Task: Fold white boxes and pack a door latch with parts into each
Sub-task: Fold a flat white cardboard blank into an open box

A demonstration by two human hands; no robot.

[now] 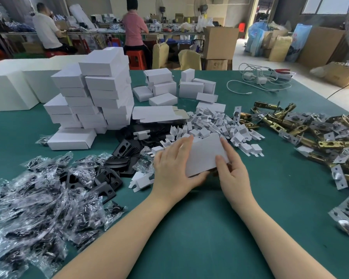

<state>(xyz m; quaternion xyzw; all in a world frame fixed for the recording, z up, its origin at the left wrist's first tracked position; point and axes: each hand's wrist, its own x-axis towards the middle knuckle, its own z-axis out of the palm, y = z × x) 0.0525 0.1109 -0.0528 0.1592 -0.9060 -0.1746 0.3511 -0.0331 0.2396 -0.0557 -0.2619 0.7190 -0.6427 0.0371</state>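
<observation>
Green table (189, 228), both hands at centre on one white box (205, 153). The box is plain white card, no print, a flat rectangular shape, tilted with its far edge higher; its broad face is toward the camera. It is held just above the table, in front of a heap of small white card inserts (220, 125).

Left hand (175, 168): fingers curled round the box's left end, thumb under the near edge. Right hand (230, 166): fingers laid over the right side of the face, thumb pressed on the near right corner, gripping it. Something dark shows under the box's near edge; cannot tell what.

Right of the hands, well apart: a pile of brass door latches (310, 137) with silver face plates. Left: clear bags of dark parts (38, 208), then black metal plates (119, 156). Behind those, a tall stack of closed white boxes (93, 97), with flat unfolded box card (159, 112) beside it.
</observation>
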